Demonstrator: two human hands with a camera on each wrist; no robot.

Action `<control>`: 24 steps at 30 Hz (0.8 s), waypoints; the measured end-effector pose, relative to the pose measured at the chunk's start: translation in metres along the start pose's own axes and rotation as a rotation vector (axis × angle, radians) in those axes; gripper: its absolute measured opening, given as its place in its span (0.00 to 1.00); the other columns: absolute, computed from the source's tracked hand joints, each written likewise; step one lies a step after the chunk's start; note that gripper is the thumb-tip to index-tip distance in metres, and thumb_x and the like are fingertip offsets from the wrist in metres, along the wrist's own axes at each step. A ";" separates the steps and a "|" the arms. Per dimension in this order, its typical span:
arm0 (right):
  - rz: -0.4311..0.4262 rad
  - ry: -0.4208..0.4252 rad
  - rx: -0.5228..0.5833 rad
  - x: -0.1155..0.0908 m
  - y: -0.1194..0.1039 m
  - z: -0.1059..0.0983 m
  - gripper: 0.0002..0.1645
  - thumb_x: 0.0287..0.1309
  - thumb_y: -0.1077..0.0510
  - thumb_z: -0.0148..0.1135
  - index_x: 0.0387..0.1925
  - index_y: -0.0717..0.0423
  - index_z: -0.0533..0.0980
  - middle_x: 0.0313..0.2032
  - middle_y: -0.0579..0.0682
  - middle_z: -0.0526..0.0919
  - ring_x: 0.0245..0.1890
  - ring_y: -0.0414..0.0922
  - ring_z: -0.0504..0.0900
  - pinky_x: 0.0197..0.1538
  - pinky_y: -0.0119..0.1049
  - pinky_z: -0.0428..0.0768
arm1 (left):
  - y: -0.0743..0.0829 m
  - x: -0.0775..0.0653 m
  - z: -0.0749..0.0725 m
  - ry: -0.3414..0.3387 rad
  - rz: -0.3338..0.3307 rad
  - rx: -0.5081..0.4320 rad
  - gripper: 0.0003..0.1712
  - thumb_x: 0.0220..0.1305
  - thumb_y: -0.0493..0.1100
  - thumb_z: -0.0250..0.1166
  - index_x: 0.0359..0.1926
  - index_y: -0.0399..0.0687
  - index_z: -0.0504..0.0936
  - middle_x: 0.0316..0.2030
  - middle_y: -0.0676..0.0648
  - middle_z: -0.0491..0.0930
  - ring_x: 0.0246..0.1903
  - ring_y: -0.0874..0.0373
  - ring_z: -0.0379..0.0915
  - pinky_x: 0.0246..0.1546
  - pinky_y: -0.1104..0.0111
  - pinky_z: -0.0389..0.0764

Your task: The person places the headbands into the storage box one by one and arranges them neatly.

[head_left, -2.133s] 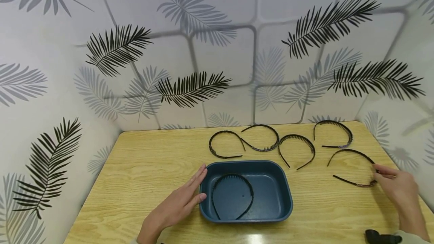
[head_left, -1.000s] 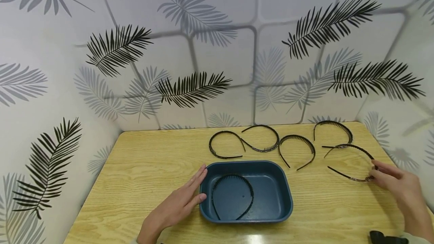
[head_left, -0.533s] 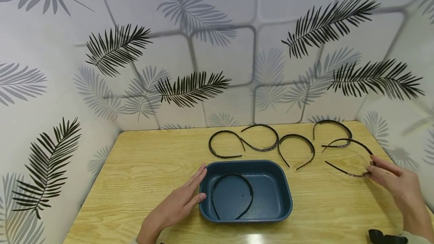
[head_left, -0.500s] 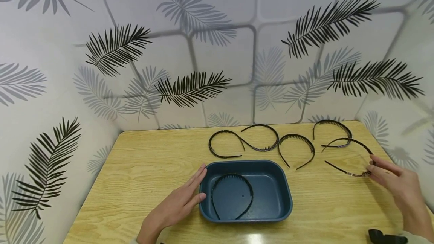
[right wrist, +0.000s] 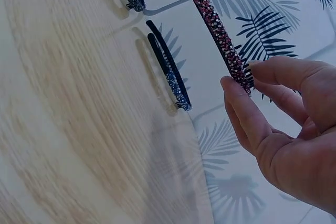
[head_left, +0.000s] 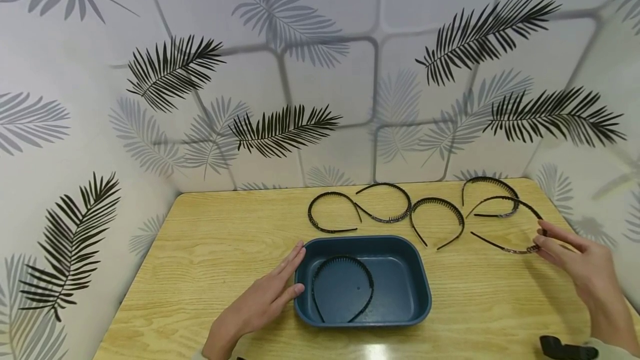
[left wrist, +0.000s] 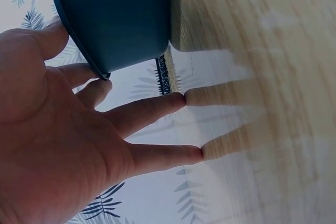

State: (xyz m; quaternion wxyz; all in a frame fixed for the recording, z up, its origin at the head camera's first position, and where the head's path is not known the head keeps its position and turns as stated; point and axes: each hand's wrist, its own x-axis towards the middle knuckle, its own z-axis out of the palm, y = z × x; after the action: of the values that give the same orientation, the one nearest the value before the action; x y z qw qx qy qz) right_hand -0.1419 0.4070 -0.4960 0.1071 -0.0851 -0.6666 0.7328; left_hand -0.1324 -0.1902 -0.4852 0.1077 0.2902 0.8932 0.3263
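Observation:
My right hand (head_left: 580, 260) pinches a dark toothed headband (head_left: 506, 250) at its curved end, off the table at the right. Up close in the right wrist view, that headband (right wrist: 220, 32) carries red and pale sparkly stones, between thumb and fingertips. A blue rectangular bin (head_left: 400, 288) stands at the front middle, with one black headband (head_left: 370, 276) lying in it. Against the bin's left side rests my left hand (head_left: 265, 299), fingers extended. From the left wrist, the hand (left wrist: 68, 124) shows some fingertips at the bin's rim and two on the tabletop.
Several headbands lie along the back of the wooden table (head_left: 220, 249): a left one (head_left: 311, 218), a crossing one (head_left: 407, 204), a middle one (head_left: 437, 201), and a right one (head_left: 492, 180) behind the held headband. A patterned wall (head_left: 330, 154) borders the table's back edge.
My right hand has lifted its headband from the table and carried it up and slightly left, so it overlaps the back-right headband in view. The left hand and bin stay put.

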 end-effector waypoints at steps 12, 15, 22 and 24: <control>-0.036 -0.060 0.036 -0.004 -0.014 0.013 0.24 0.63 0.71 0.68 0.58 0.52 0.84 0.46 0.32 0.86 0.39 0.32 0.88 0.39 0.29 0.84 | -0.001 0.000 0.000 -0.005 0.000 -0.002 0.40 0.82 0.53 0.51 0.84 0.56 0.43 0.81 0.63 0.34 0.78 0.62 0.39 0.73 0.49 0.60; -0.051 -0.075 0.042 -0.005 -0.017 0.017 0.24 0.62 0.72 0.68 0.58 0.53 0.84 0.47 0.33 0.86 0.40 0.33 0.88 0.40 0.29 0.84 | -0.001 0.000 0.000 -0.005 -0.004 -0.001 0.40 0.82 0.53 0.51 0.84 0.57 0.43 0.81 0.64 0.34 0.78 0.62 0.39 0.73 0.49 0.60; -0.065 -0.113 0.040 -0.007 -0.023 0.027 0.25 0.63 0.72 0.67 0.61 0.58 0.81 0.51 0.35 0.85 0.42 0.34 0.88 0.41 0.30 0.84 | 0.000 0.000 0.000 -0.004 -0.006 0.002 0.40 0.82 0.52 0.52 0.84 0.56 0.43 0.81 0.64 0.34 0.78 0.62 0.39 0.73 0.49 0.60; -0.062 -0.121 0.033 -0.007 -0.025 0.030 0.25 0.63 0.71 0.67 0.62 0.58 0.81 0.51 0.35 0.84 0.42 0.33 0.88 0.41 0.30 0.84 | -0.001 0.000 0.000 -0.003 -0.004 0.002 0.40 0.82 0.52 0.52 0.84 0.56 0.43 0.81 0.64 0.35 0.78 0.62 0.39 0.73 0.49 0.60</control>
State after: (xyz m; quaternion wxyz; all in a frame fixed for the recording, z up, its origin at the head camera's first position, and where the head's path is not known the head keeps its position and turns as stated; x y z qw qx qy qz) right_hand -0.1420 0.3782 -0.4687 0.0907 -0.0181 -0.6619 0.7439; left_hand -0.1325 -0.1907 -0.4854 0.1093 0.2887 0.8940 0.3247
